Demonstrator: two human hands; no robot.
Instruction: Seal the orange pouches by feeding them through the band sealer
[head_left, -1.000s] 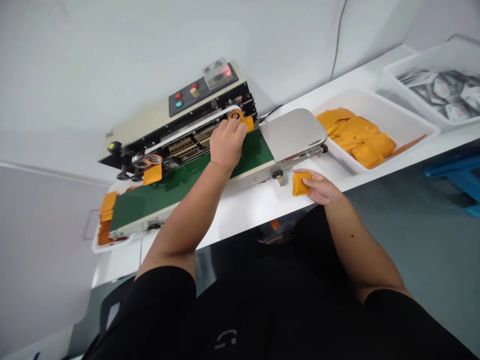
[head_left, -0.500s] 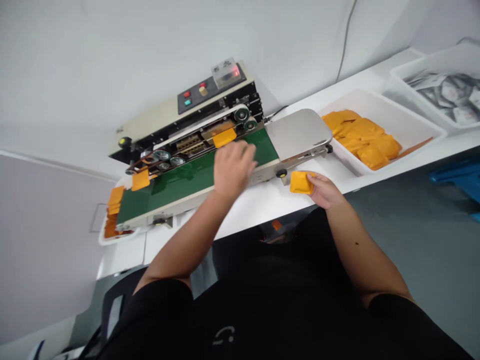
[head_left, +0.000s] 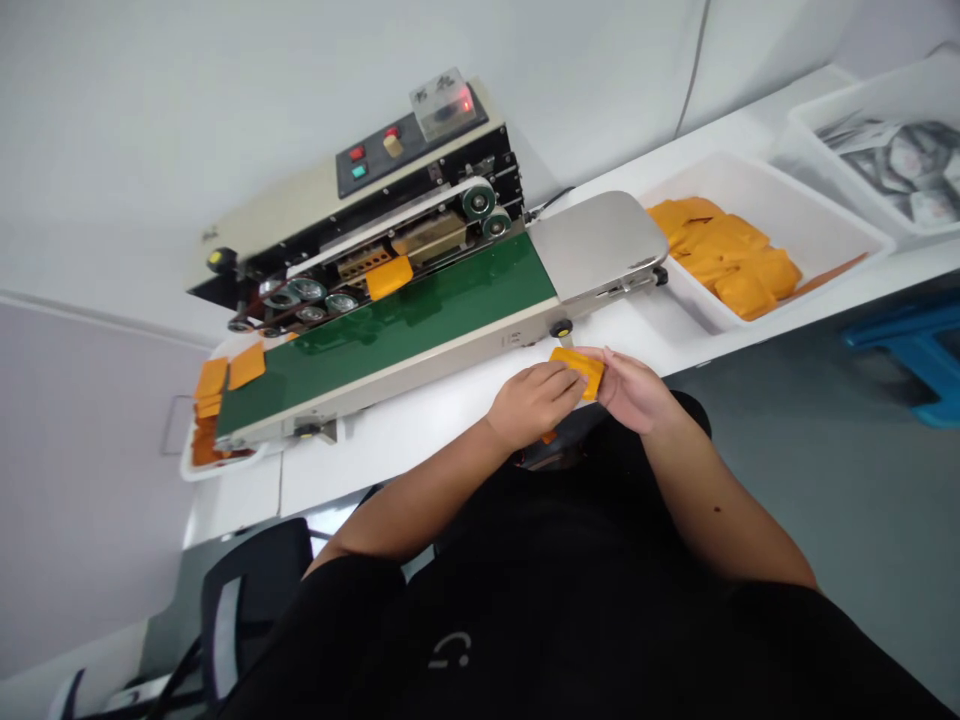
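Note:
In front of my body, my left hand and my right hand both grip one small orange packet, fingers closed on its two sides. Just beyond them runs the green conveyor belt of a band sealing machine. A second orange packet hangs in the machine's sealing track, midway along the belt. Near the belt's left end lies another orange packet.
Right of the metal end plate, a white bin holds several orange packets. Behind it stands a bin of silvery packets. More orange packets fill a basket at the far left. A blue stool and black chair flank the table.
My left hand has come back from the belt to the packet in my right hand. The packet in the sealing track and the one near the belt's end have moved left.

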